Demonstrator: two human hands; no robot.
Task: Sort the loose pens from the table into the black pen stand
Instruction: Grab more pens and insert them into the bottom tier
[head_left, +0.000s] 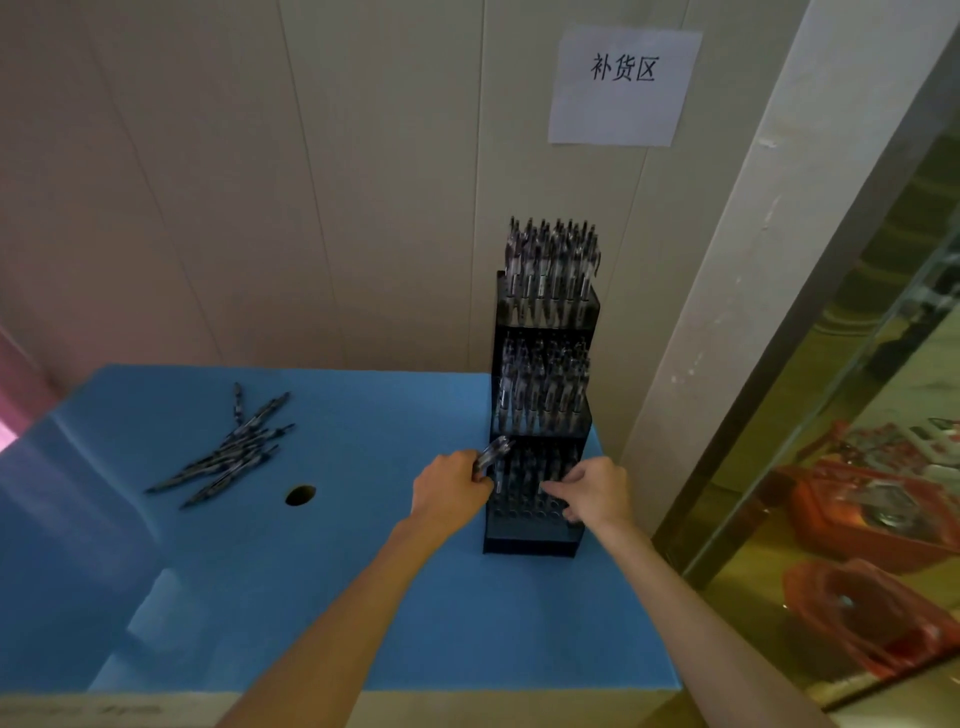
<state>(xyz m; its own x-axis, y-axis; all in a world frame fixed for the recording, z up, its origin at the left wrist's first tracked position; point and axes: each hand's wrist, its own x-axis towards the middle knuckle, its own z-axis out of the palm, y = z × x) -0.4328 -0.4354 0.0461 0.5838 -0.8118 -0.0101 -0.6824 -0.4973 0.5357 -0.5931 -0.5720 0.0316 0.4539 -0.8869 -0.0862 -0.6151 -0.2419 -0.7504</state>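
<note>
At the right rear corner of the blue table (322, 597), against the pale panelled wall (260, 182), stands the black pen stand (537, 525), a three-tier rack stepping up toward the wall. Its top tier (548, 312) and middle tier (540, 415) are packed with upright pens, while the lowest tier (530, 512), nearest the person, shows several pens in its rear holes and rows of open holes in front.

Just left of the stand's lowest tier, the left hand (451, 491) curls its fingers around a small bunch of pens (491, 454), whose ends poke up and lean toward the stand. On the stand's right, the right hand (597, 491) reaches over the lowest tier, its thumb and forefinger pinching a single pen (544, 486) above the holes; whether its tip is already seated in a hole cannot be told.

Well to the left of the stand, a heap of loose pens (234, 449) lies fanned on the table, and between that heap and the stand is a dark oval hole (300, 495) in the tabletop. Above the stand, a white paper sign (623, 85) with three printed characters is stuck to the wall. To the stand's right, past a white pillar (727, 312), red containers (872, 519) show behind glass.
</note>
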